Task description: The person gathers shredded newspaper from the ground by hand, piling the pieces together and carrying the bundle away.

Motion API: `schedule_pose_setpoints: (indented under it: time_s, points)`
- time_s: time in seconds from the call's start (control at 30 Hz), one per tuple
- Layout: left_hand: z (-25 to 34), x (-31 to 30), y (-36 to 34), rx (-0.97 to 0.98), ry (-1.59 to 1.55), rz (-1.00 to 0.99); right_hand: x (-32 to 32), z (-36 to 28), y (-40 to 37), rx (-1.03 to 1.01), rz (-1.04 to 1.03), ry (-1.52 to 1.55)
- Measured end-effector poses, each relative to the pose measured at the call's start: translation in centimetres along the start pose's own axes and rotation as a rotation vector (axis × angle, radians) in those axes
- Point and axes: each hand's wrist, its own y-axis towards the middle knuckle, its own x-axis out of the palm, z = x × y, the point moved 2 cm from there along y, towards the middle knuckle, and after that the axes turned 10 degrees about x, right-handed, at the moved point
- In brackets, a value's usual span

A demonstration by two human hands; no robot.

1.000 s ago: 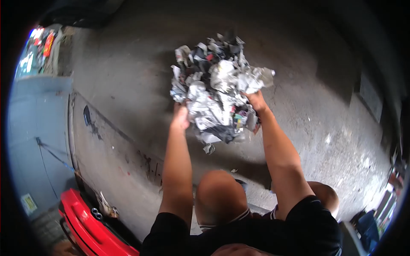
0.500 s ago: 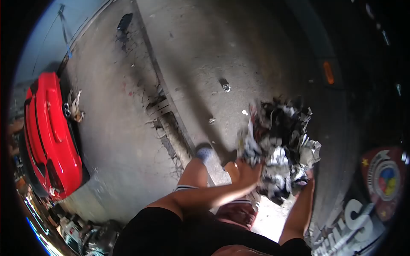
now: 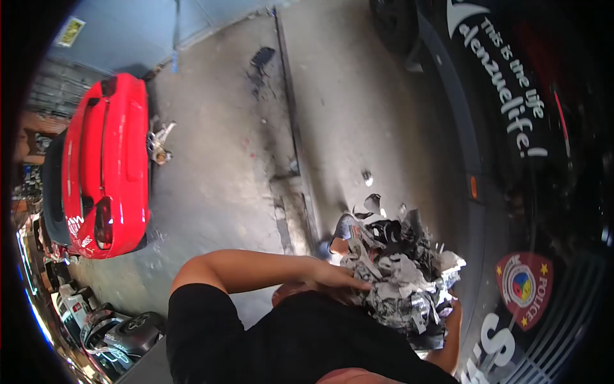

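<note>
A big armful of crumpled grey, white and black scraps (image 3: 403,275), much of it looking like torn paper, is clasped in front of my body. My left hand (image 3: 336,278) presses against its left side, fingers reaching over the scraps. On the opposite side, my right hand (image 3: 453,313) grips the bundle from the right and below, its fingers partly hidden by the load. A dark curled scrap (image 3: 373,203) shows just beyond the bundle's far edge. One of my shoes (image 3: 345,225) peeks out beside it.
A dark vehicle (image 3: 473,128) with white lettering and a police sticker (image 3: 526,291) runs close along my right. A red car (image 3: 125,166) stands to the left. A small whitish scrap (image 3: 367,177) lies on the concrete floor, near a cracked groove (image 3: 291,128). Lower left stands a motorcycle (image 3: 121,336).
The bundle has come in closer to my body, with both hands still on it. My view has shifted, so more of the dark vehicle and the far wall shows.
</note>
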Motion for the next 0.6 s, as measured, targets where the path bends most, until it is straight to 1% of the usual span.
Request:
schedule_pose_setpoints:
  time_s: [0.03, 0.07, 0.1, 0.13, 0.2, 0.23, 0.27, 0.3, 0.37, 0.4, 0.43, 0.47, 0.5, 0.53, 0.57, 0.6]
  points:
    - [2.1, -2.6, -2.2, -0.013, 0.227, 0.012, 2.2, -1.2, 0.3, 0.004, -0.040, 0.033]
    - [5.0, -5.7, -4.6, -0.038, 0.354, -0.005, 4.2, -2.4, 1.0, 0.011, -0.079, 0.063]
    - [4.7, -12.9, -4.7, -0.051, 0.447, 0.041, 6.5, -3.9, 1.7, 0.019, -0.117, 0.084]
    - [4.9, -19.9, -4.6, -0.004, 0.643, 0.384, 8.7, -5.6, 2.9, 0.030, -0.155, 0.101]
    - [6.1, -24.9, -4.8, 0.177, 0.452, 1.275, 13.1, -8.7, 6.1, 0.029, -0.243, 0.107]
    - [7.7, -27.0, -4.1, 0.320, 0.359, 1.401, 14.5, -10.0, 9.2, -0.003, -0.288, 0.071]
    - [9.8, -28.2, -3.2, 0.428, 0.294, 1.401, 15.7, -11.1, 12.6, -0.036, -0.333, 0.038]
    - [12.4, -29.4, -2.4, 0.512, 0.257, 1.356, 18.1, -13.7, 14.9, -0.074, -0.370, -0.008]
    - [18.8, -31.0, -1.4, 0.621, 0.267, 1.194, 22.8, -18.8, 19.7, -0.153, -0.441, -0.093]
    - [21.6, -31.4, -1.7, 0.646, 0.283, 1.107, 24.1, -20.5, 22.6, -0.068, -0.490, -0.113]
    - [24.4, -32.0, -2.5, 0.652, 0.300, 1.044, 26.6, -23.2, 21.8, -0.104, -0.478, -0.058]
    - [27.1, -32.6, -3.7, 0.658, 0.312, 0.985, 29.8, -26.8, 21.2, -0.097, -0.542, -0.083]
    - [29.7, -33.3, -4.9, 0.675, 0.324, 0.931, 34.3, -31.2, 19.2, -0.091, -0.606, -0.109]
    - [32.2, -34.0, -6.1, 0.688, 0.330, 0.902, 37.6, -34.3, 19.0, -0.044, -0.627, -0.048]
    - [34.4, -34.7, -7.4, 0.708, 0.331, 0.873, 40.4, -36.6, 19.2, -0.042, -0.463, -0.077]
    - [36.5, -35.5, -8.4, 0.725, 0.333, 0.849, 40.1, -37.2, 19.4, -0.062, -0.468, -0.093]
